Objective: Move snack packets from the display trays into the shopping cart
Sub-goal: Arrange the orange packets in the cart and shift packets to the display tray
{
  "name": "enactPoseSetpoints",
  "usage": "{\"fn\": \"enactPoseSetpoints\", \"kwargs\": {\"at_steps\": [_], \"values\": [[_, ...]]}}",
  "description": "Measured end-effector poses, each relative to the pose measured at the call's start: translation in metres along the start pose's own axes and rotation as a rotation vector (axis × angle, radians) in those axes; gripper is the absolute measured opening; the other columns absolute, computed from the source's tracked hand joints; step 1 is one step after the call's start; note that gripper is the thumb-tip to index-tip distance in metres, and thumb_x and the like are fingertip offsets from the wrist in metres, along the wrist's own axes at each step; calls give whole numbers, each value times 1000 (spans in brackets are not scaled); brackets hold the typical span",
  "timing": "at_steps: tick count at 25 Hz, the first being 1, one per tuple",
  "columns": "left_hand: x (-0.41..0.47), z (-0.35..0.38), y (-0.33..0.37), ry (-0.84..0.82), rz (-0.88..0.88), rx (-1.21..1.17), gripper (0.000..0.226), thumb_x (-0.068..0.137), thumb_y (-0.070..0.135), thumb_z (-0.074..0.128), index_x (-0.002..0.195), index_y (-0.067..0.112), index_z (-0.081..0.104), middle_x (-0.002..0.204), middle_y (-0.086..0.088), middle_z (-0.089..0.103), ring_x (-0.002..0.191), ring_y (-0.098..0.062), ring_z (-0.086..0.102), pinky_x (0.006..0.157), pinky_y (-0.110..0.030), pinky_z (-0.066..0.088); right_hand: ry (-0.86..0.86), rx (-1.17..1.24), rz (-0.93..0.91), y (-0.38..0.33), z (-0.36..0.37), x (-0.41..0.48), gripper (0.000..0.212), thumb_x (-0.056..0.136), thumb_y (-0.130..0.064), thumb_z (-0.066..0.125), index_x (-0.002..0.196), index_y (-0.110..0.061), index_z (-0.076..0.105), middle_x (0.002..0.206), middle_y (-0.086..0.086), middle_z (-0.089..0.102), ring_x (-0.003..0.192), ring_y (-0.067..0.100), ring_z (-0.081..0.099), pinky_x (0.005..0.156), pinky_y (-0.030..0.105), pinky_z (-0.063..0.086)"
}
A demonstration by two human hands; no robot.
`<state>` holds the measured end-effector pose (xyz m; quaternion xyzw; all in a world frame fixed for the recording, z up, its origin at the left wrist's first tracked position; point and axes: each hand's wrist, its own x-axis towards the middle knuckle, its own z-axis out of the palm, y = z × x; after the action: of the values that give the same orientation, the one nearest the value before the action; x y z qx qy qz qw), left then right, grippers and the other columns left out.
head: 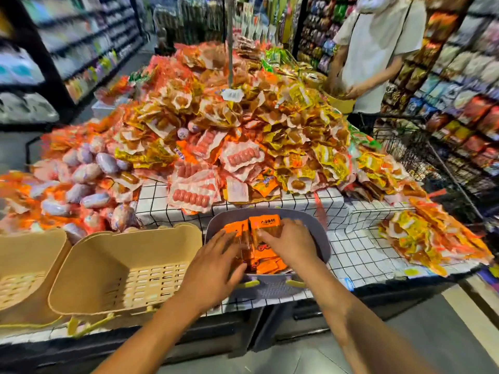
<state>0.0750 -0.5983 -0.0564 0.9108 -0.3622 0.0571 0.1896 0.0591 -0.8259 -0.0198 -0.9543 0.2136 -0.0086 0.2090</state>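
Closest in, both forearms reach into a grey basket [324,238] that stands at the front edge of the surface [359,247], a handy staging spot between the display and wherever the goods go next. The left hand [216,255] lies with fingers nearly straight against the left side of the orange packets [266,224]. The right hand [289,244] bends its fingers over their tops from the other side and grips them, so the bundle seems squeezed between the two to come up as one stack rather than piece by piece. More of the same packets lie loose in the basket bottom beneath. Just left of it a beige basket [81,265] stands with nothing in it that shows. Beyond, the checked cloth carries sausage packets [190,197] at the foot of a great heap of snacks [243,130], piled loose so that shoppers can pick from any side. What looks like the black wire shopping cart [405,149] stands well to the right behind the heap, so by my judgement the lift calls for a firm hold and a long carry around the pile. Farther off, a person in a white shirt [378,55] handles goods beside stocked shelves.
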Motion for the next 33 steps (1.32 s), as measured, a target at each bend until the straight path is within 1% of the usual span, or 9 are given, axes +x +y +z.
{"fn": "enactPoseSetpoints", "kwargs": {"at_steps": [2,9,12,14,16,18,23,28,33], "values": [[-3,0,-3,-18,-42,-22,54,98,61,41,140,30,53,160,-2,39,152,-26,30,119,-48,38,-45,-45,28,2,2,13,77,70,-85,57,114,-22,64,108,4,57,102,28,62,84,41,55],[7,-15,0,-29,-90,-291,55,98,47,57,149,32,46,162,12,33,152,-5,23,123,-23,22,-61,356,43,33,-31,31,21,83,-42,77,98,-34,64,92,-7,71,84,15,70,80,46,59],[26,-27,18,42,-363,-916,51,99,38,65,147,30,48,147,18,53,136,3,47,109,-18,40,-99,653,10,2,-44,16,21,89,-31,74,107,-33,63,98,-6,74,89,13,72,82,39,58],[42,-36,27,1,-577,-1449,44,96,37,68,137,22,60,128,3,71,119,-13,66,96,-31,54,-226,853,-40,-29,-46,0,22,93,-25,71,114,-26,63,102,-2,75,91,16,73,79,32,56],[51,-44,31,-25,-693,-1696,27,99,26,64,123,15,68,115,-15,75,102,-26,72,86,-41,58,-332,899,-91,-46,-37,-10,16,97,-24,65,113,-22,65,101,2,74,82,19,70,67,27,55],[50,-45,27,-4,-727,-1662,22,102,17,59,122,11,67,116,-27,72,101,-35,70,91,-48,56,-284,800,-97,-42,-28,-8,15,99,-34,62,109,-24,69,103,-2,72,86,20,69,66,28,55],[40,-47,15,66,-732,-1624,22,107,13,50,124,10,64,114,-24,74,102,-34,74,82,-45,62,-115,-134,16,5,-18,12,55,88,-67,56,125,-26,55,123,-1,56,110,25,62,80,39,53],[32,-49,5,93,-756,-1603,26,106,13,51,127,8,64,116,-23,74,107,-38,72,99,-58,54,-106,32,66,32,-29,20,38,88,-57,65,117,-33,63,90,-14,71,98,14,66,72,33,50],[28,-52,3,95,-788,-1653,31,107,25,49,131,12,64,122,-19,73,111,-35,71,95,-50,59,-78,466,19,19,-52,21,9,95,-32,67,103,-28,68,94,-10,73,94,11,69,87,35,55]]}}
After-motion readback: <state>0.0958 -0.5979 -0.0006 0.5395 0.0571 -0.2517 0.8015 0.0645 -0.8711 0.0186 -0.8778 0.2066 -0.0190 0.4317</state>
